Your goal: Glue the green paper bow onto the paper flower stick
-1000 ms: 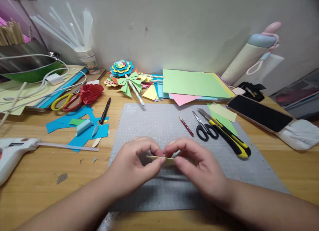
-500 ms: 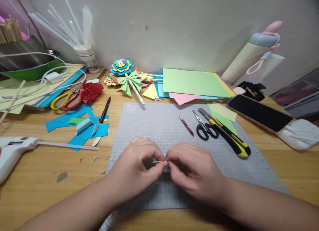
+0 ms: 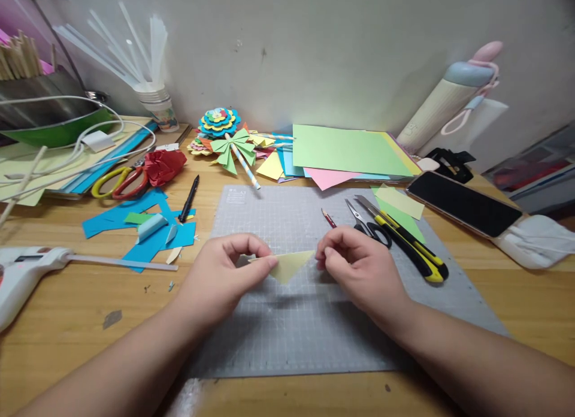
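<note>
Both hands hold a yellow paper [image 3: 290,266] triangle just above the mat [image 3: 314,333]: left hand [image 3: 224,279] pinches one corner, right hand [image 3: 354,270] the other (scissors [image 3: 371,228] lie near). Mid-fold, I'd say; next needs corners aligned.

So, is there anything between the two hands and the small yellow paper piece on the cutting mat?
Nothing visible. The left hand pinches the yellow paper piece at its left corner and the right hand holds its right corner, just above the cutting mat. The pencil and black scissors lie behind the right hand.
</note>
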{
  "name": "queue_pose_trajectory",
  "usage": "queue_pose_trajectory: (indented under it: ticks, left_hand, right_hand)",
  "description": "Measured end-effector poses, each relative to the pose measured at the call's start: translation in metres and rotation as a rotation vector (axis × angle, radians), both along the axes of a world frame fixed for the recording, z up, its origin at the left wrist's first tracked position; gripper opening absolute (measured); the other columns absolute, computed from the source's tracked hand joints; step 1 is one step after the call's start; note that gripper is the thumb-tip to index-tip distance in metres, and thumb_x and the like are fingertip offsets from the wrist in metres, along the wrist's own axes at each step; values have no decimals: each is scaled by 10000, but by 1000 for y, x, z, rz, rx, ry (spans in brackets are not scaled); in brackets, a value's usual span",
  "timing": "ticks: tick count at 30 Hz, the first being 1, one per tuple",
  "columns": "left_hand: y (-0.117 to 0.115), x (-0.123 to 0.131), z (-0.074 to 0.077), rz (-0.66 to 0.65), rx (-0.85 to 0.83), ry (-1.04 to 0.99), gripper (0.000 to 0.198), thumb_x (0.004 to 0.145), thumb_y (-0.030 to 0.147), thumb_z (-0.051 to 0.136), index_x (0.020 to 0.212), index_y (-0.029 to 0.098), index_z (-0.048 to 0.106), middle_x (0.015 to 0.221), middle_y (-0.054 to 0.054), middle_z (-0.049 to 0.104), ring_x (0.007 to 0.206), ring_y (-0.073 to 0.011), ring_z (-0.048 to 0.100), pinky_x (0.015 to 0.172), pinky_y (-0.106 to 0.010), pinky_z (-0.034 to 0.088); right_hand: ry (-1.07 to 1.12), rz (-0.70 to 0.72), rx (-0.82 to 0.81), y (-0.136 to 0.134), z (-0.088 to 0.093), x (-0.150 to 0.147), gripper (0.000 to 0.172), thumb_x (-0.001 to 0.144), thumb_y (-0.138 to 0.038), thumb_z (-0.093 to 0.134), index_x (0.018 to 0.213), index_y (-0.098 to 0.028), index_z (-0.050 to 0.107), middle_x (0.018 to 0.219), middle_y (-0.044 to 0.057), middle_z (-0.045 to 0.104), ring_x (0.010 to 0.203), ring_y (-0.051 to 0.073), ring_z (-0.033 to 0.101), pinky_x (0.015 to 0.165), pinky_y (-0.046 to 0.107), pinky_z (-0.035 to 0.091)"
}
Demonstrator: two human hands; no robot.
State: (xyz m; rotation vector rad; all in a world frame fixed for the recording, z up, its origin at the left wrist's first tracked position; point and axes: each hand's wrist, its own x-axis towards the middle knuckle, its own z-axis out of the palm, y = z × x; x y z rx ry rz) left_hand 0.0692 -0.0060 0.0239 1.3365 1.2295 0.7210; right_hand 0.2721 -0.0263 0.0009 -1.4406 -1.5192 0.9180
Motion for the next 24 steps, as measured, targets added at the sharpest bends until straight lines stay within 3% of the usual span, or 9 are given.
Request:
queue_pose_trajectory:
  ticks: [3,5,8,12,17,24]
  left_hand:
    - [1,1,-2,9,-94,-71,206,672,335,702,636,163,594,640,8,573,580,-115,490,553,-235,357]
    - [0,3,-4,-22,-103,-66,202,677,341,691,650,165,596,646,8,578,582,-117,490,559,-238,360]
    - [-2,6,-5,-93,-25,23,160,723,323,630,677,178,581,676,2,586,632,-141,513,589,-257,379]
    - [-6,9,-7,-259,236,186,74,769,227,562,715,192,598,746,-12,632,762,-177,567,706,-304,406]
    - [-9,9,-10,-423,513,322,88,753,145,549,683,198,550,669,28,600,690,-145,547,786,-341,365]
    - [-9,9,-8,-412,509,347,111,676,102,503,617,189,468,609,44,548,632,-126,508,721,-313,361]
  right_hand:
    - [302,104,-94,-2,-1,-2,44,836,-245,521,844,-202,529,769,9,590,639,133,594,583,272,494]
    - [389,200,-163,-6,-2,-5,126,840,-289,554,930,-207,522,840,22,597,671,137,614,616,285,514]
    - [352,263,-247,-11,-3,-9,92,845,-284,553,833,-194,539,729,9,596,645,134,596,618,278,496]
    - [224,309,-269,-15,-4,-14,130,824,-235,533,702,-192,512,610,-10,568,572,124,537,565,267,442]
    - [102,372,-241,-19,-4,-17,136,785,-192,534,654,-194,494,590,-22,542,555,120,505,549,261,415]
    - [118,318,-176,-19,1,-15,145,754,-175,517,612,-194,491,556,-26,524,524,118,481,522,260,397]
